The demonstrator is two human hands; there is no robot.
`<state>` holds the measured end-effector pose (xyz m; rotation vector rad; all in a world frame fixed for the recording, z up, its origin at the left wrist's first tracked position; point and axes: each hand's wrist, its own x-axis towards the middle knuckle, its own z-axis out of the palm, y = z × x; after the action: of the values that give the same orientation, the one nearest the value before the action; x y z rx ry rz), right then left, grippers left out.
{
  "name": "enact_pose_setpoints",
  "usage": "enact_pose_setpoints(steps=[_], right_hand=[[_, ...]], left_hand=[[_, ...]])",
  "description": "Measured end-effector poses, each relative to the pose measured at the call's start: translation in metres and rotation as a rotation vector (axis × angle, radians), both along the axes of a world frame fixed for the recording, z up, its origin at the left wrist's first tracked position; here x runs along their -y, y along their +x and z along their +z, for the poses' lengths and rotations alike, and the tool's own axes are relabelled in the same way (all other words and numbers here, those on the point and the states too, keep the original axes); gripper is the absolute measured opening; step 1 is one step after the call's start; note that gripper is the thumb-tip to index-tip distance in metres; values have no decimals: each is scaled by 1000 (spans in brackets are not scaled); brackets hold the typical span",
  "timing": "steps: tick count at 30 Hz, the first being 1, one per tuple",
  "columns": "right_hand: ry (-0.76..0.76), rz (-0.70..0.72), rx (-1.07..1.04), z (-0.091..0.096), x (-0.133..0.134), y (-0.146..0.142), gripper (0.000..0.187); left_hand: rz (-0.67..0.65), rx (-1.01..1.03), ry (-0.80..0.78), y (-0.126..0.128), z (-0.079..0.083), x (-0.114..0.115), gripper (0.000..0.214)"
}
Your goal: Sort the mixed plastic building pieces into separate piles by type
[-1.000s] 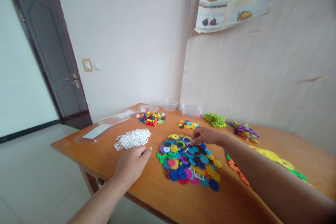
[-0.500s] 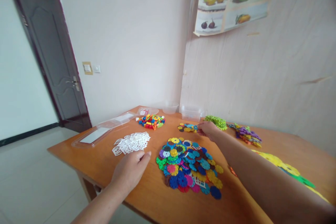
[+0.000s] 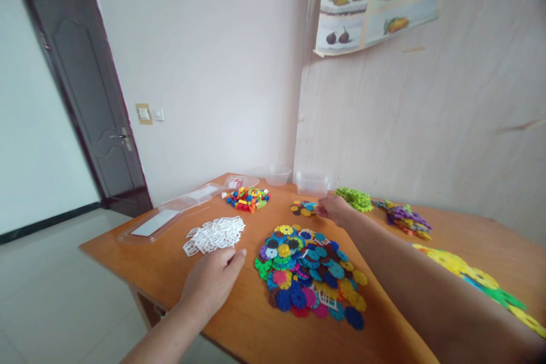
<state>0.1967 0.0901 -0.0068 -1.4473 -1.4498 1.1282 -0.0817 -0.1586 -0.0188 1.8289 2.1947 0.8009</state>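
Observation:
My left hand (image 3: 213, 278) rests flat on the wooden table (image 3: 239, 324), fingers stretched out, holding nothing, just below a heap of white lattice pieces (image 3: 214, 234). A big pile of coloured flower-shaped discs (image 3: 309, 269) lies to its right. My right hand (image 3: 333, 208) reaches past that pile to a small group of blue and yellow discs (image 3: 303, 207). Its fingers are pinched together at the edge of this group; what they hold is too small to name.
Small coloured bricks (image 3: 248, 198) lie at the back, beside a clear lid (image 3: 168, 217), a clear bowl (image 3: 278, 174) and a clear box (image 3: 313, 182). Green pieces (image 3: 353, 198), purple pieces (image 3: 407, 218) and yellow-green discs (image 3: 482, 280) run along the right. A door (image 3: 91, 102) stands at left.
My right hand has moved from the top of the big disc pile away to the small blue and yellow group behind it. My left hand has stayed in place.

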Motion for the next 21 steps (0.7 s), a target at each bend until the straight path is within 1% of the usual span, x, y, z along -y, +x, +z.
enact_pose_setpoints(steps=[3, 6, 8, 11, 13, 15, 19, 21], right_hand=[[-27, 26, 103, 4, 11, 2, 29], [4, 89, 203, 10, 26, 0, 18], [32, 169, 258, 13, 38, -4, 10], [66, 328, 330, 18, 55, -9, 6], [87, 428, 375, 22, 63, -10, 9], [108, 498, 414, 25, 69, -10, 15], [134, 591, 518, 29, 71, -6, 26], [137, 618, 550, 29, 71, -4, 26]], left_hand=[[3, -2, 1, 0, 0, 0, 45], [0, 7, 6, 0, 1, 0, 46], [-1, 10, 8, 0, 1, 1, 46], [-2, 9, 3, 1, 3, 2, 46], [-4, 9, 2, 2, 4, 2, 45], [-7, 13, 6, 2, 4, 2, 46], [1, 26, 12, 2, 4, 1, 46], [-2, 29, 13, 2, 3, 1, 46]])
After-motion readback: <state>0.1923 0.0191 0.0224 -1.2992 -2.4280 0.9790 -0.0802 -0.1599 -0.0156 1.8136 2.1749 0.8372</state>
